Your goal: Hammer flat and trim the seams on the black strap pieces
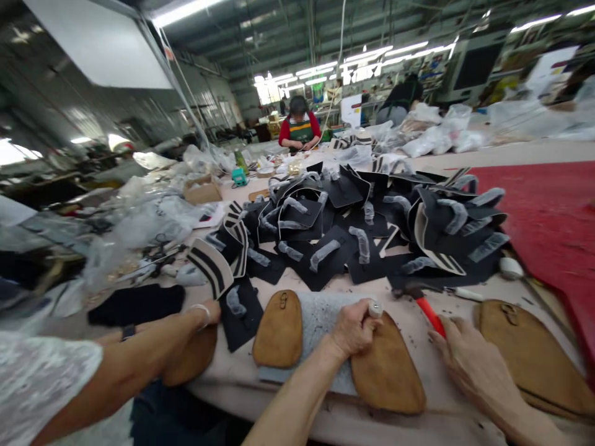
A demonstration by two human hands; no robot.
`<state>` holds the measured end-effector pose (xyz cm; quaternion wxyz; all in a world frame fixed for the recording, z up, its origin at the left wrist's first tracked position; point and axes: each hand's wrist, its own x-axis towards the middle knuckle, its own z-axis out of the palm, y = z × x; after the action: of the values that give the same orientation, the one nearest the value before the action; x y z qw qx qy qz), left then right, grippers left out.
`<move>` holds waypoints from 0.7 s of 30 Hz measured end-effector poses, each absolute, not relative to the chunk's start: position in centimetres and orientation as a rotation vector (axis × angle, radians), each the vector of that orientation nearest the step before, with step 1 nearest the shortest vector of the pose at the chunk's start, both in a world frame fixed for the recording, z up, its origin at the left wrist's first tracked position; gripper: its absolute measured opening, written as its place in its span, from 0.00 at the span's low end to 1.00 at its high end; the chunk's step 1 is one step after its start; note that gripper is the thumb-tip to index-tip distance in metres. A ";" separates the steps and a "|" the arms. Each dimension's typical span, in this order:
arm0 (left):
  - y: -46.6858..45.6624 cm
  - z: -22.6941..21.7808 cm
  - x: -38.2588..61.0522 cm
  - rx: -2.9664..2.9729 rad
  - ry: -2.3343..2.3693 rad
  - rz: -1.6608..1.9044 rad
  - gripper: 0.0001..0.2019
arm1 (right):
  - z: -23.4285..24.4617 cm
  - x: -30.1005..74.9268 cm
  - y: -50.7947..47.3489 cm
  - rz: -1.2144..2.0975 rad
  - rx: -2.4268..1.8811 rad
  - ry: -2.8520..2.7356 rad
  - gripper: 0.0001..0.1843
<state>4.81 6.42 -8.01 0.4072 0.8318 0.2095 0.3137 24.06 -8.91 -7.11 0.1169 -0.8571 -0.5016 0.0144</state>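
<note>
My left hand [356, 328] is closed round a short, pale metal punch-like tool [375, 308], its round end facing up. It rests at the top of a brown suede-like panel [390, 371] with a rounded outline. My right hand [478, 365] grips the lower end of the red handle of a hammer [431, 316], whose dark head lies on the table. Under my left hand is a grey speckled board [320, 316]. A second brown panel [279, 328] with a small buckle-shaped tab overlaps the board's left side. Another tabbed brown panel [530, 353] lies right of my right hand.
A pile of black pieces [325, 248] with plastic-wrapped handles and striped edges fills the table beyond. At left, a co-worker's arms [158, 334] reach over another brown piece. Red material [539, 210] covers the right side. Another person [300, 127] sits across the table.
</note>
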 end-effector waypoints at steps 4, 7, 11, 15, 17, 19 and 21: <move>6.7 -8.3 4.6 2.096 0.547 0.794 0.02 | -7.6 20.6 -5.5 0.322 -2.262 -1.422 0.21; 6.4 -8.4 4.8 2.067 0.550 0.798 0.04 | -7.3 18.0 -3.5 0.692 -2.295 -1.318 0.14; 5.9 -8.5 6.4 1.621 0.819 0.970 0.07 | -7.0 16.3 -3.0 0.604 -2.402 -1.231 0.10; 6.7 -6.4 6.2 0.828 0.988 1.253 0.14 | -6.0 15.8 -3.8 0.521 -2.437 -1.189 0.07; 7.6 -4.8 4.2 0.751 0.951 1.321 0.17 | -5.2 15.6 -4.1 0.501 -2.424 -1.175 0.07; 8.2 -3.3 1.2 0.799 0.938 1.386 0.17 | -4.2 15.2 -3.8 0.513 -2.360 -1.180 0.08; 8.0 -2.1 -2.1 0.901 0.945 1.453 0.15 | -3.1 14.3 -2.6 0.567 -2.236 -1.213 0.11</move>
<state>-2.08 8.04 -2.13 0.5596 0.3824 0.4009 0.6164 14.27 -2.60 -3.07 0.2644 -0.8275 -0.4486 0.2099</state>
